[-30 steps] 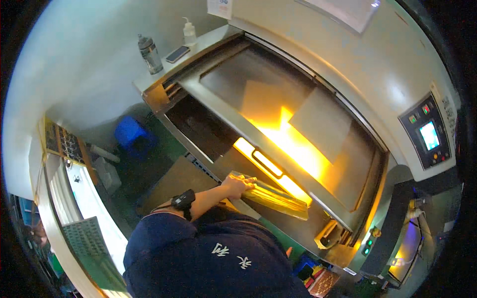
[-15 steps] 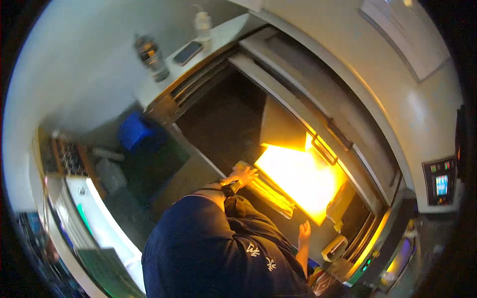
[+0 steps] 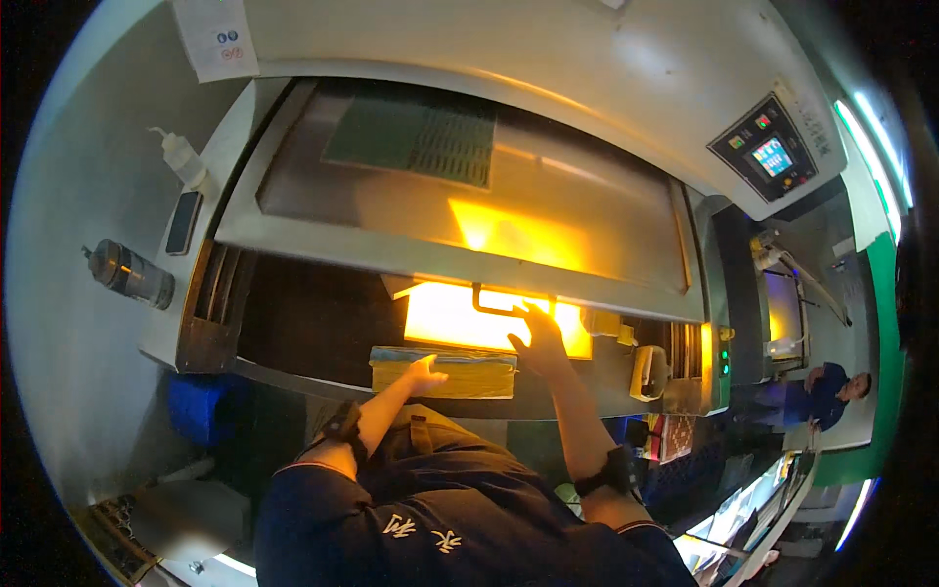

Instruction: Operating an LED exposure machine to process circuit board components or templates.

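Touching the dark handle (image 3: 477,299), it seems: the right hand (image 3: 541,344).

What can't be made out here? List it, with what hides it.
All in the head view:
Glowing yellow-white rectangular panel: surface washed out by glare.
Black U-shaped handle: partly hidden by the right grip; contact unclear.
Flat yellow rectangular bundle: area behind the left grip hidden.
White paper sheet: top cut off by the upper edge.
Small rectangular screen: contents too small.

Head view: wide fisheye, directed downward from head height, close by the near edge of the machine (image 3: 391,252), facing its far edge.
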The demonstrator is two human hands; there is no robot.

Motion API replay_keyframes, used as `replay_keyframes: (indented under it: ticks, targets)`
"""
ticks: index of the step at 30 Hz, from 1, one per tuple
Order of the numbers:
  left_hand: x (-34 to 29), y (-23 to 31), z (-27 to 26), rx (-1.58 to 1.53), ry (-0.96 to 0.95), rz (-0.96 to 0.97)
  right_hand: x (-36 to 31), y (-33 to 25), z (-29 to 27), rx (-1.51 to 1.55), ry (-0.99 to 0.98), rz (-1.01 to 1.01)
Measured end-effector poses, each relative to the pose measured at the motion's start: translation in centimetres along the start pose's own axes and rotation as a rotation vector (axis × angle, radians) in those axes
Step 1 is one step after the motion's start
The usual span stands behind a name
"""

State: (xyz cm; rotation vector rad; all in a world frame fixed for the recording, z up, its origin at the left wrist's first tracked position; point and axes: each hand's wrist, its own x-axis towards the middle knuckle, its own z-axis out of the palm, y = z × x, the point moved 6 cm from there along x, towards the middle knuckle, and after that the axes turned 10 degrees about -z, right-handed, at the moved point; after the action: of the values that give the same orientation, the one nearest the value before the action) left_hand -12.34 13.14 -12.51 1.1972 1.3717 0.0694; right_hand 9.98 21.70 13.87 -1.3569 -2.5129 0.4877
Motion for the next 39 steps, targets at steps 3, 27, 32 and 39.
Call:
replay_keyframes:
  ticks: [3,27,32,39]
  targets:
    - [-4.8,9.2,0.8,-0.926,-0.208,0.0,-5.8,1.0,4.1,-0.361,-0.131,0.205]
    - [-29.3,25.1,1.1,-1.23,-0.692,0.413,-37.4,-15.5,4.8,0.214,0.714,0.315]
    - [-34.0,32.6,-5.4,-1.64,-0.991,0.56,-41.5,-16.0,16.0,0.552,0.311,0.664]
    - [-41.8,39.2,-2.7,-1.144,-1.197,0.772,-33.1,-18.1,18.7,0.579,0.403,0.727]
